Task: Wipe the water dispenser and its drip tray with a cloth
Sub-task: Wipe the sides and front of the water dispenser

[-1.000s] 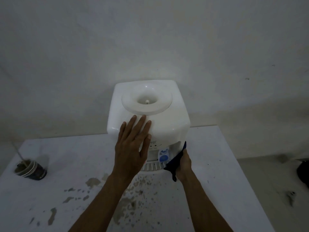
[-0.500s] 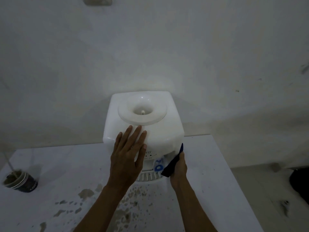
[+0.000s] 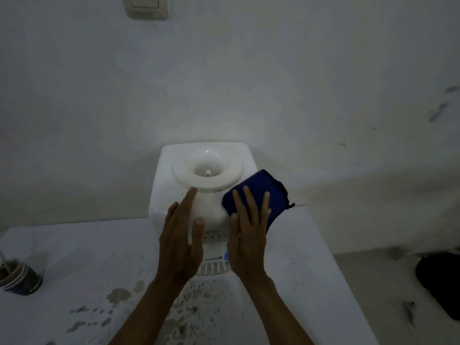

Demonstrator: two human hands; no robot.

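Note:
A white tabletop water dispenser (image 3: 169,175) stands on a white table against the wall, its round bottle funnel (image 3: 207,174) open on top. My right hand (image 3: 249,235) lies flat on a dark blue cloth (image 3: 263,192), pressing it onto the dispenser's top right corner. My left hand (image 3: 180,242) hovers over the front left of the top, fingers spread, holding nothing. Between my wrists, part of the slotted white drip tray (image 3: 211,268) shows below the blue tap.
The white table (image 3: 74,257) has brown stains near its front. A dark paper cup (image 3: 18,280) with a stick in it stands at the far left. A dark object (image 3: 440,282) lies on the floor at right. A wall switch (image 3: 145,7) sits above.
My right hand has risen with the cloth from the dispenser's lower right side, by the tap, onto its top right corner. My left hand has lifted slightly off the top.

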